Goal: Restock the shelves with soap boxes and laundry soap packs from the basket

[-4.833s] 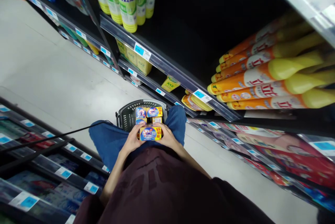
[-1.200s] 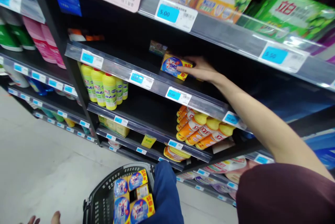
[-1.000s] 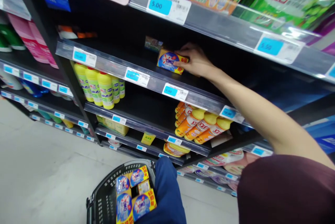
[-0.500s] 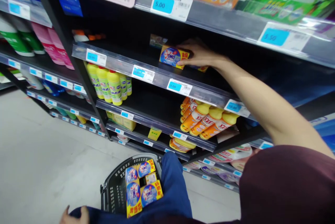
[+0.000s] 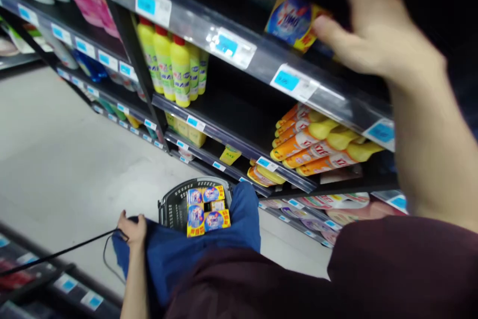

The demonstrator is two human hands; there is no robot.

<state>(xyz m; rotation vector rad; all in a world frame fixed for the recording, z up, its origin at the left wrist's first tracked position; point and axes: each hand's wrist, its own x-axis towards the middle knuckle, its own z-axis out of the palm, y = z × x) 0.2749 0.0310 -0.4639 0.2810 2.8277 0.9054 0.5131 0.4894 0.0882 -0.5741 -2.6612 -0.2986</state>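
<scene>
On the upper shelf sits a blue and yellow OMO box (image 5: 289, 20). My right hand (image 5: 377, 30) is beside its right end, slightly blurred, with the thumb at the box's edge and the fingers spread out over the dark shelf. Whether the thumb presses on the box I cannot tell. My left hand (image 5: 132, 229) rests on my knee, fingers apart, and a thin black cord (image 5: 70, 249) passes by it. Several more OMO boxes (image 5: 195, 217) lie in a black basket (image 5: 175, 204) on the floor between my legs.
Yellow bottles with red caps (image 5: 181, 72) stand on the shelf below. Orange bottles with yellow caps (image 5: 317, 150) lie stacked to the right. A shelf edge with price tags (image 5: 227, 48) runs below my right hand. Another shelf unit (image 5: 56, 279) stands behind at lower left.
The view has tipped downward, so the shelf sits higher in the picture. My right hand has loosened from the OMO box, its fingers now spread. More of my left arm shows.
</scene>
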